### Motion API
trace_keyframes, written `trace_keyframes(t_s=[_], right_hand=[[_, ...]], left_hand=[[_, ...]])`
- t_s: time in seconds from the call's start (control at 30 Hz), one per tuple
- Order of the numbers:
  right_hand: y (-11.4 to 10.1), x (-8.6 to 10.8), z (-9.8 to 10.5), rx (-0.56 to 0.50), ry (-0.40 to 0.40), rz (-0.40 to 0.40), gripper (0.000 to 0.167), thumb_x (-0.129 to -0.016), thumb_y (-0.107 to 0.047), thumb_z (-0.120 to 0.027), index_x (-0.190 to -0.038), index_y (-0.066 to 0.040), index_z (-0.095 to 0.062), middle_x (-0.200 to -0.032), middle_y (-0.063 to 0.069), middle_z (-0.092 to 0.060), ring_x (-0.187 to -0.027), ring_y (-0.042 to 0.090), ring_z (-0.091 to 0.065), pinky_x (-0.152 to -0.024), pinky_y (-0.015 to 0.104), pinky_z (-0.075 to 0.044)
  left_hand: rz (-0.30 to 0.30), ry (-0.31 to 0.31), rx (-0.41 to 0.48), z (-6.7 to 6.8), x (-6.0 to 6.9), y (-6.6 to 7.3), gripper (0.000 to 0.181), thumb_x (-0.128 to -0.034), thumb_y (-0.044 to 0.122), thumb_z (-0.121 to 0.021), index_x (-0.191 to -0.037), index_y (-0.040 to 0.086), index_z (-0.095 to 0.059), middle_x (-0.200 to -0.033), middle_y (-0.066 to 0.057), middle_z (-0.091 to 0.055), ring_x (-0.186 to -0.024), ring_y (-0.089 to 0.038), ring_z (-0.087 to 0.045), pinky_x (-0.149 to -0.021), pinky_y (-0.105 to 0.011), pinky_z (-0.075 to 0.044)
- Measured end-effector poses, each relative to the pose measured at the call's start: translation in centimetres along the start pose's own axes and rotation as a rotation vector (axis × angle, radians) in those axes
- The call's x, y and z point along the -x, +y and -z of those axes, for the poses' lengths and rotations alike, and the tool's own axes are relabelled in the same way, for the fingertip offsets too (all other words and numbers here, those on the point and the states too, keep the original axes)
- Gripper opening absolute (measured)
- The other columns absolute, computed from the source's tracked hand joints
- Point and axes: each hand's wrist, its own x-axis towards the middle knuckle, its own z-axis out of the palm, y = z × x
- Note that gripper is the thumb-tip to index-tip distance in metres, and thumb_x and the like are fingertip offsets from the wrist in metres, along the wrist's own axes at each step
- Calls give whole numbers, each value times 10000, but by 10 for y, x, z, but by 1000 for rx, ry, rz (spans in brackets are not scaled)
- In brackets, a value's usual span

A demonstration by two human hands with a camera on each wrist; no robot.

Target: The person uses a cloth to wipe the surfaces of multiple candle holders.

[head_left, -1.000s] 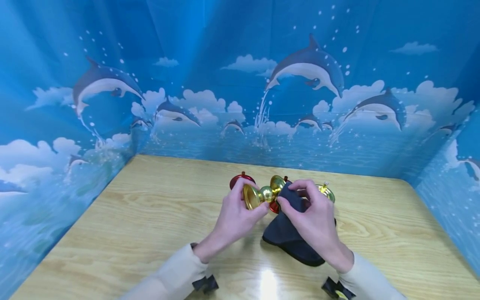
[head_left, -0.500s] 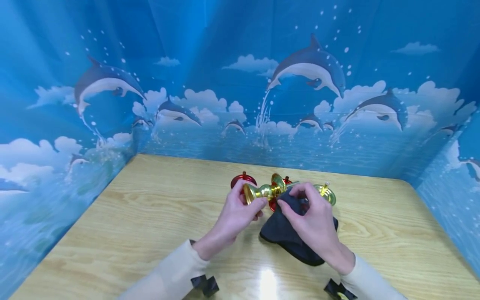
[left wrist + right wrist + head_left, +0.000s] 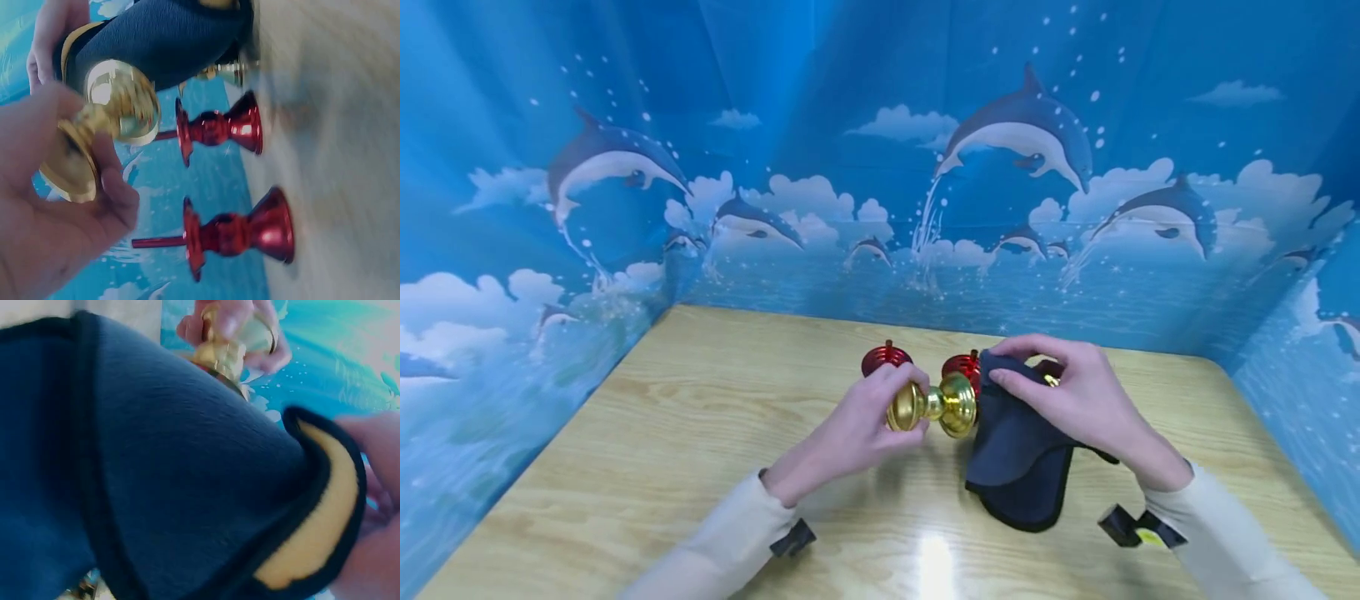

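My left hand (image 3: pixel 857 421) grips a shiny gold candlestick (image 3: pixel 957 406) by one end, tilted on its side above the table. In the left wrist view, thumb and fingers wrap the flared end of this candlestick (image 3: pixel 119 103). My right hand (image 3: pixel 1082 396) pinches the upper edge of a dark navy cloth (image 3: pixel 1011 437) with black trim. The cloth hangs draped just right of the candlestick; its tan underside shows at a fold in the right wrist view. Whether cloth and candlestick touch, I cannot tell.
Two red candlesticks with upright spikes stand behind my hands, one red candlestick (image 3: pixel 234 234) left of the other red candlestick (image 3: pixel 215 128). Another gold candlestick (image 3: pixel 1051 381) is mostly hidden behind my right hand. A blue dolphin curtain (image 3: pixel 850 167) borders the wooden table (image 3: pixel 700 400).
My right hand has moved right with the cloth, away from the candlestick. My left hand has turned the gold candlestick, so its other end now faces the camera and its spike no longer shows.
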Motion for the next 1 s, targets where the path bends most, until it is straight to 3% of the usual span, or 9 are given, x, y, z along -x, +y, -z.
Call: trace_keyframes(t_s=[0.17, 0.3, 0.43, 0.6, 0.73, 0.83, 1.0], right_hand=[[5, -19, 5, -34, -375, 9, 207, -988, -273, -683, -1185, -288, -744, -1187, -21, -746, -842, 87, -653, -650, 267, -497], [9, -30, 0, -50, -575, 76, 174, -983, -250, -687, -1143, -268, -754, -1080, -71, -750, -827, 82, -630, -673, 271, -490], [3, -38, -12, 15, -622, 151, 112, -952, -243, -726, -1064, -250, -718, -971, -118, -718, -795, 34, -625, -718, 266, -520], [-3, -47, -25, 69, -605, 201, 89, -908, -187, -764, -952, -204, -689, -854, -118, -682, -700, 28, -568, -672, 246, -490], [-1, -49, -30, 114, -616, 254, 27, -906, -200, -750, -916, -225, -749, -845, -116, -670, -679, 0, -523, -642, 214, -457], [1, -46, -28, 127, -649, 287, 87, -945, -203, -695, -967, -236, -772, -916, -98, -686, -740, -9, -553, -678, 220, -479], [2, -40, -20, 152, -748, 240, 192, -988, -244, -631, -1137, -243, -753, -1070, -75, -677, -845, 22, -570, -735, 246, -482]], left_hand=[[-217, -120, -147, 5, 1, -2, 380, -876, 131, -762, -1224, 185, -617, -1131, -18, -557, -900, -73, -580, -751, -130, -525], [-333, -187, -227, 5, 3, -2, 394, -866, 164, -804, -1216, 189, -626, -1164, -22, -550, -865, -59, -602, -793, -110, -513], [-406, -224, -324, 4, 4, 0, 484, -812, 237, -877, -1218, 227, -614, -1170, -29, -550, -799, -53, -580, -776, -123, -512], [-436, -224, -382, 4, 6, 2, 532, -780, 257, -903, -1212, 239, -593, -1161, -35, -556, -773, -61, -547, -736, -132, -498], [-421, -224, -318, 2, 7, 1, 510, -786, 205, -891, -1187, 212, -576, -1171, -29, -538, -770, -45, -545, -725, -98, -468], [-386, -214, -216, 1, 7, -1, 469, -812, 143, -842, -1198, 188, -579, -1190, -19, -530, -824, -36, -558, -747, -82, -460], [-358, -178, -96, -3, 7, -8, 383, -881, 142, -726, -1236, 160, -583, -1174, -6, -542, -887, -38, -539, -748, -84, -454]])
